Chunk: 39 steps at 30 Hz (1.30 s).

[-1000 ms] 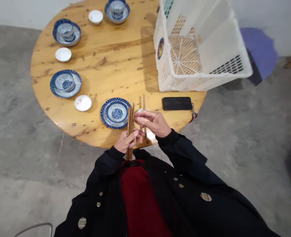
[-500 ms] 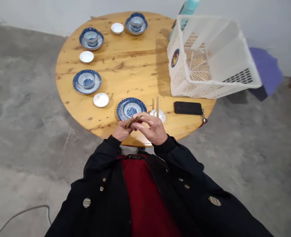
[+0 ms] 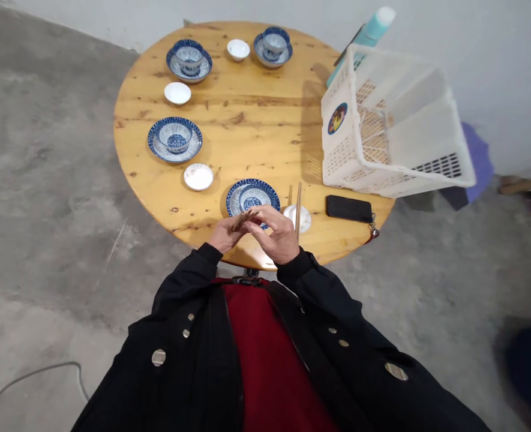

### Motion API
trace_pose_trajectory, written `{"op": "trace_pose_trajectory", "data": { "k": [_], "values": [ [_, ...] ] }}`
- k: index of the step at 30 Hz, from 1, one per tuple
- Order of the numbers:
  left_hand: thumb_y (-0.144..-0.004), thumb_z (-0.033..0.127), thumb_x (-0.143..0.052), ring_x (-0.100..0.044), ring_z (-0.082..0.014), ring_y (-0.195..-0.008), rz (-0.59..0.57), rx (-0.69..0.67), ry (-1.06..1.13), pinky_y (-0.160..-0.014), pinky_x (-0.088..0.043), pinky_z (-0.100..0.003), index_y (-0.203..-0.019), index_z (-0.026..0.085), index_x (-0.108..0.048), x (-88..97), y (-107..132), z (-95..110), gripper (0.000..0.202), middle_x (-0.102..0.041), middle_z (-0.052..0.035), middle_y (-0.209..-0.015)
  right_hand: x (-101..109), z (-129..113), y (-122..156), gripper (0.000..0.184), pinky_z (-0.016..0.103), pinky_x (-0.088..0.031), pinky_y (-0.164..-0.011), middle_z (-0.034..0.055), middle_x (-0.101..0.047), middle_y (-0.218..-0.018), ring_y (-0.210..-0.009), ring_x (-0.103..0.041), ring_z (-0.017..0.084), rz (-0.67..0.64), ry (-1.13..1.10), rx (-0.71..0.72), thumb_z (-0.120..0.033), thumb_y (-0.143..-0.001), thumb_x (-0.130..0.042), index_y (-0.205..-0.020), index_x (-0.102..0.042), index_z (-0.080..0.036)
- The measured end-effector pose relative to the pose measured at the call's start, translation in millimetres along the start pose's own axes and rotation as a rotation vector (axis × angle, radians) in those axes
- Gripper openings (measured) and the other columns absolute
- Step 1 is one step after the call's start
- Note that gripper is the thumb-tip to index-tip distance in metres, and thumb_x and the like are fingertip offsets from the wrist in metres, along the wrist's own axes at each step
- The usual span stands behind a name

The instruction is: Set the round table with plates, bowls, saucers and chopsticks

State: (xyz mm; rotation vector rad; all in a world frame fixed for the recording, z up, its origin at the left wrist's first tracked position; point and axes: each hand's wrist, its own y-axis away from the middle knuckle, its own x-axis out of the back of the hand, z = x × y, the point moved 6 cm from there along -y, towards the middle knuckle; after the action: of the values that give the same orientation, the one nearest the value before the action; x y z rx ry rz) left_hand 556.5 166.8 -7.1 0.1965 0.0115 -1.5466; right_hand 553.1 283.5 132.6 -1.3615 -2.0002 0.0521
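Observation:
My left hand [image 3: 224,234] is closed around a small bundle of chopsticks [image 3: 242,221], which I see nearly end-on. The fingers of my right hand [image 3: 278,235] are bent against the upper end of that bundle. Both hands hover at the near table edge, partly covering a blue-patterned plate [image 3: 231,198] with a matching bowl [image 3: 255,195] on it. Just right of my right hand, a pair of chopsticks [image 3: 298,204] rests across a small white dish [image 3: 306,220].
On the round wooden table [image 3: 247,138], more plates with bowls [image 3: 175,141] and small white dishes [image 3: 198,177] line the left and far edges. At right stand a white plastic crate [image 3: 341,150], a black phone [image 3: 348,207] and a turquoise bottle [image 3: 375,27].
My view has shifted, so the table and its dishes appear farther right. My hands still hold the bundle of chopsticks in nearly the same pose.

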Motion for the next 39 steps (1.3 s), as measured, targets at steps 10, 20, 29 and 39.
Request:
{"op": "trace_pose_trajectory", "data": {
  "k": [10, 20, 29, 39],
  "values": [
    [-0.075, 0.065, -0.071, -0.06, -0.0167, -0.067, -0.136, -0.068, -0.076, -0.066, -0.048, -0.028, -0.062, 0.016, -0.064, -9.5, -5.8, 23.7, 0.051, -0.063, -0.0042, -0.063, 6.0, 1.9, -2.7, 0.017, 0.036, -0.056, -0.077, 0.0082, -0.072, -0.086, -0.083, -0.068, 0.022, 0.083, 0.042, 0.012, -0.028, -0.093, -0.056, -0.084, -0.069, -0.022],
    [-0.078, 0.063, -0.071, -0.06, -0.0129, -0.058, -0.244, -0.019, -0.041, -0.058, -0.049, -0.024, -0.082, 0.014, -0.072, -12.4, -3.4, 28.1, 0.049, -0.068, -0.0041, -0.066, 10.8, 1.7, -7.1, 0.022, 0.035, -0.054, -0.071, 0.0056, -0.069, -0.075, -0.074, -0.066, 0.021, 0.141, 0.02, -0.131, -0.035, -0.09, -0.059, -0.075, -0.068, -0.022],
    [-0.077, 0.072, -0.068, -0.067, -0.0144, -0.057, -0.226, 0.018, 0.22, -0.057, -0.056, -0.026, -0.089, 0.01, -0.071, -42.9, 27.6, 68.4, 0.064, -0.075, -0.0111, -0.075, 60.5, -7.3, -10.0, 0.029, 0.031, -0.051, -0.056, 0.0005, -0.062, -0.061, -0.056, -0.059, 0.017, 0.192, -0.143, -0.336, -0.048, -0.082, -0.068, -0.071, -0.069, -0.022],
    [-0.079, 0.067, -0.07, -0.071, -0.0164, -0.066, 0.164, -0.028, 0.125, -0.063, -0.057, -0.029, -0.091, 0.013, -0.073, -31.7, 50.4, 74.4, 0.055, -0.076, -0.0095, -0.081, 102.0, 12.9, 12.2, 0.032, 0.029, -0.051, -0.051, -0.0001, -0.061, -0.057, -0.051, -0.057, 0.014, 0.307, -0.297, -0.34, -0.047, -0.08, -0.074, -0.064, -0.066, -0.02]
  ]
}}
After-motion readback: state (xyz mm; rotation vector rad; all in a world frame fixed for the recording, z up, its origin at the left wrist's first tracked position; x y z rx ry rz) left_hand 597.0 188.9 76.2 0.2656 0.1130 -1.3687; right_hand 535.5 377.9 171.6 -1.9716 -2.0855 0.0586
